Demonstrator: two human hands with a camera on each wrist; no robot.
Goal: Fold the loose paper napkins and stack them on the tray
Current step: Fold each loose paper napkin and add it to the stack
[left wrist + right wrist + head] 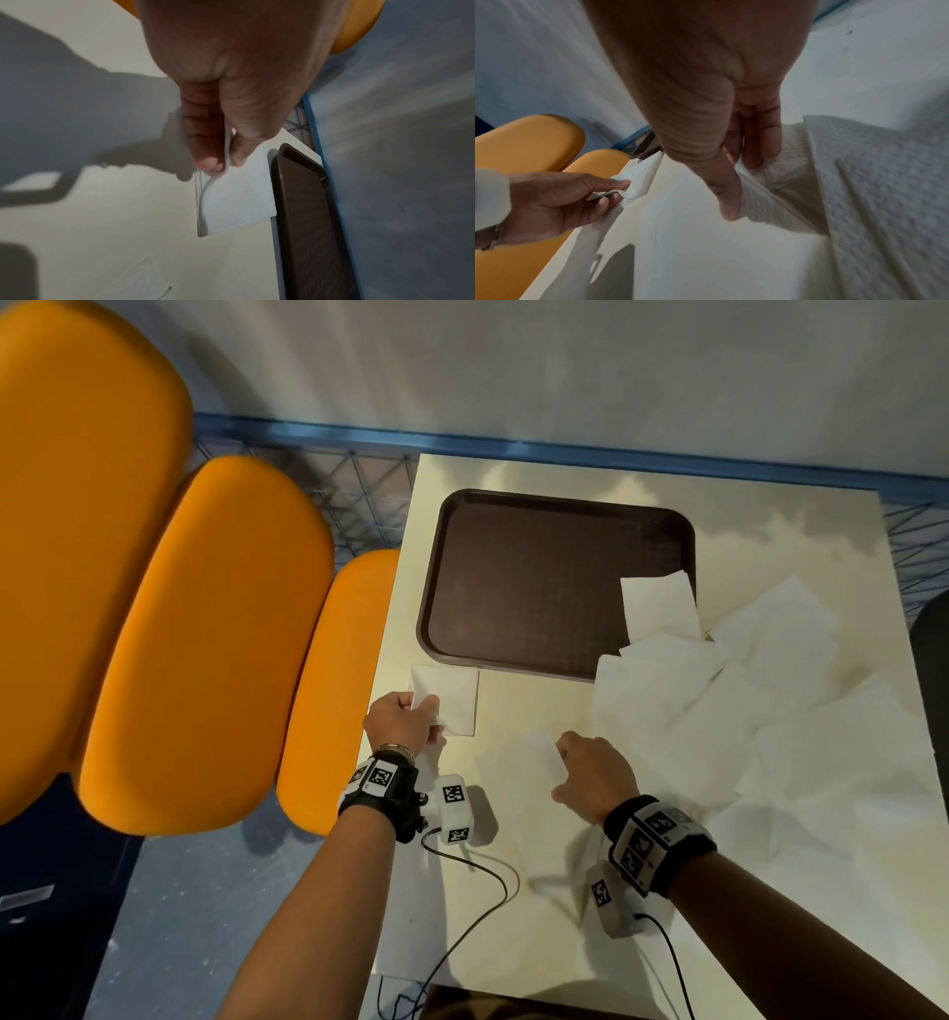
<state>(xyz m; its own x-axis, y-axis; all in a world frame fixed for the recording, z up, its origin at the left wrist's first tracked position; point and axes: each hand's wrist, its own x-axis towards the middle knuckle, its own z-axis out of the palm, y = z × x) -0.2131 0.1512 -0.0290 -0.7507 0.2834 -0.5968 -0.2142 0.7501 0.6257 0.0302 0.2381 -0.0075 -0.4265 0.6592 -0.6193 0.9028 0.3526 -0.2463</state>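
Note:
A dark brown tray (518,577) lies at the back of the cream table (513,906). Just in front of its near left corner lies a small folded white napkin (454,698) (231,203), and my left hand (405,719) (221,162) pinches its near corner between thumb and fingers. My right hand (575,765) (741,182) pinches the lifted corner of a loose open napkin (518,762) (859,182) at the table's middle. A pile of loose white napkins (760,690) spreads over the right side, with one napkin (660,606) overlapping the tray's near right corner.
Orange padded seats (205,634) stand left of the table, close to its left edge. A blue wire rack (369,490) runs behind along a pale wall. Cables (462,916) from the wrist cameras trail over the near table edge.

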